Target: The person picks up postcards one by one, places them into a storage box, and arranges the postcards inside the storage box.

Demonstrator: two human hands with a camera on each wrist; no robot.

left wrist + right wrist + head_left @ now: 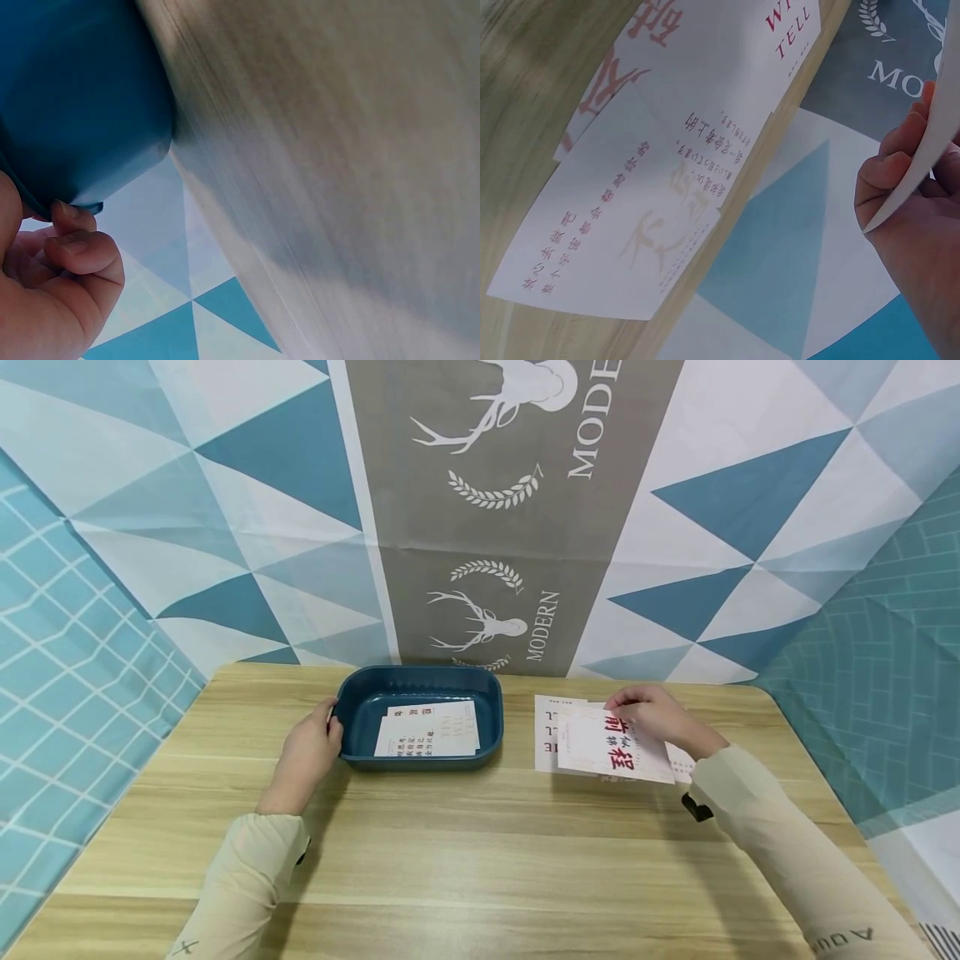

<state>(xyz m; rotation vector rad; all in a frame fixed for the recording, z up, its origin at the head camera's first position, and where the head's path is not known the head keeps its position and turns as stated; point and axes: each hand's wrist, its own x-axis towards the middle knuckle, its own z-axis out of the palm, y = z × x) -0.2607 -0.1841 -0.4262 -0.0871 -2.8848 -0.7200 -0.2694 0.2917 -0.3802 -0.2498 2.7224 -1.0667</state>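
My left hand [306,753] grips the left rim of a dark blue rectangular tray [420,763]. Seen from the left wrist, curled fingers [79,251] hold the edge of the tray's wall. Inside the tray lie several printed white cards [427,735], overlapping. To the right, my right hand [663,718] pinches a white card [581,747] with large red characters, lifted above other cards. Beneath it, several white cards [592,225] with red and pale printing lie spread and overlapping on the table. The held card appears nearly edge-on in the right wrist view, and it partly hides the fingers.
The wooden table [450,860] ends at the back against a patterned cloth wall [495,527] with deer heads and triangles. Tray and cards both lie near that back edge. Blue tiled-pattern sheets [45,610] hang at the sides.
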